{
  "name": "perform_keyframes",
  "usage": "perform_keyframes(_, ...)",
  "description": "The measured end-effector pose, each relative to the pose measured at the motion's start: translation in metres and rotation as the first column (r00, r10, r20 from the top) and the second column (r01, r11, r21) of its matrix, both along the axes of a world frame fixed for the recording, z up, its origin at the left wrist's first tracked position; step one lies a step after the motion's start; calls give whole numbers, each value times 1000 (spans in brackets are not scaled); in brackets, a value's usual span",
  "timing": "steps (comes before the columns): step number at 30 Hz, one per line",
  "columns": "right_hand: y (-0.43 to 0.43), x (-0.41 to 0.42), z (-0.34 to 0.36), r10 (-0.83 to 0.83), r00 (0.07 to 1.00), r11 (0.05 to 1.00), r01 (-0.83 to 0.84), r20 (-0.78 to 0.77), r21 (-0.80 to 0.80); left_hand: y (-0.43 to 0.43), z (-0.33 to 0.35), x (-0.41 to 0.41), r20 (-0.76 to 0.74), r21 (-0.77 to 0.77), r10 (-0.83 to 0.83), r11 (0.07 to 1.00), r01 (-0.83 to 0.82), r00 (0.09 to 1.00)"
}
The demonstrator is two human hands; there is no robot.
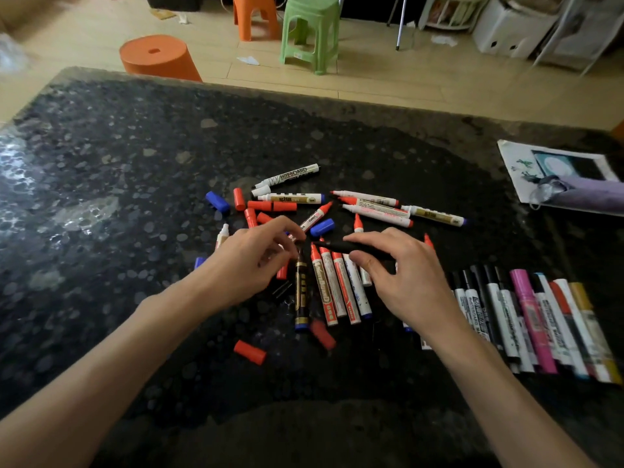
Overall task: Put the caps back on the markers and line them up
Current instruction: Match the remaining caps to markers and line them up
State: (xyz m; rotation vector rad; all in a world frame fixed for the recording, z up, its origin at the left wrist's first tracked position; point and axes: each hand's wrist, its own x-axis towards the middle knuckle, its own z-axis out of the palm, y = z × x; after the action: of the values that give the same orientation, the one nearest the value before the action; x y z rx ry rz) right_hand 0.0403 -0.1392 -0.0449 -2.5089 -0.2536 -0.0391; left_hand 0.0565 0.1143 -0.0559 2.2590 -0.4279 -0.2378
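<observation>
Table [101, 163] with markers half sorted

Dark speckled stone forms the tabletop, which fills most of the view. Beyond its far edge, on a pale floor [405, 72], stand a round orange stool [158, 57], a green stool [312, 32] and a second orange stool [255, 15] behind them. At the table's right edge lies a printed sheet [516, 167] with a purple bundle [594, 195] resting on it.

A row of capped markers [526, 315] lies side by side on the near right of the table, bodies touching, caps pointing away from the person. In the middle of the table the loose markers [334, 288] lie scattered; most are uncapped with red tips showing. Several lie roughly parallel between the two hands, and others lie crosswise farther back.

The right hand [405, 275] hovers over this heap and pinches a black marker [341, 246] between thumb and fingers. The marker is held nearly level, its tip pointing left. The left hand [250, 261] is curled over the left side of the heap, its fingertips just beside that tip; whether they grasp anything cannot be told.

Separate caps lie around the heap: a red cap [250, 351] nearest the person, a blue cap [217, 201] at the far left, and a second blue cap [322, 227] just beyond the black marker.
</observation>
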Motion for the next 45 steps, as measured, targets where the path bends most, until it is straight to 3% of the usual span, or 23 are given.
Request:
perform_keyframes(2, -3, 0, -3, -5, 1000, 1000, 5, 8, -11, -4, 1, -3, 49, 138, -63, 989, 55, 997)
perform_keyframes(6, -12, 1, -6, -71, 997, 997, 72, 18, -20, -36, 7, -41, 124, 269, -294, 929, 253, 948)
perform_keyframes(10, -29, 3, 1, -161, 984, 987, 158, 82, 37, -96, -4, -102, 268, 391, -634, 760, 520, 725)
perform_keyframes(13, -40, 4, 3, -218, 970, 976, 214, 110, 40, -122, -27, -121, 384, 446, -715, 698, 561, 584)
perform_keyframes(19, -39, 2, 1, -139, 987, 989, 135, 84, 59, -135, -41, -118, 431, 414, -622, 780, 469, 654)
perform_keyframes(27, -43, -9, 4, -130, 991, 991, 129, 15, 44, -136, -40, -124, 327, 575, -640, 719, 391, 695)
perform_keyframes(29, -46, -11, 3, -136, 991, 989, 135, 6, 51, -136, -35, -121, 219, 523, -595, 741, 422, 773)
perform_keyframes(31, -48, -12, 4, -137, 991, 989, 136, 15, 52, -128, -23, -105, -20, 324, -457, 839, 438, 889)
perform_keyframes(32, -49, -13, 5, -136, 991, 990, 134, 21, 53, -124, -17, -94, -122, 204, -373, 897, 392, 920)
perform_keyframes(34, -52, -15, 7, -144, 989, 988, 142, 31, 59, -111, -7, -69, -243, -48, -156, 988, 148, 957)
perform_keyframes(36, -54, -15, 9, -155, 987, 986, 152, 38, 68, -94, 1, -48, -267, -219, 63, 968, -124, 962)
perform_keyframes(38, -56, -15, 11, -156, 987, 984, 152, 42, 89, -79, 6, -36, -279, -318, 198, 904, -284, 940)
perform_keyframes(41, -52, -14, 12, -125, 991, 987, 119, 51, 105, -70, 10, -25, -262, -367, 265, 862, -350, 928)
perform_keyframes(45, -41, -12, 11, -80, 990, 990, 65, 120, 121, -66, 14, -20, -282, -367, 239, 867, -335, 929)
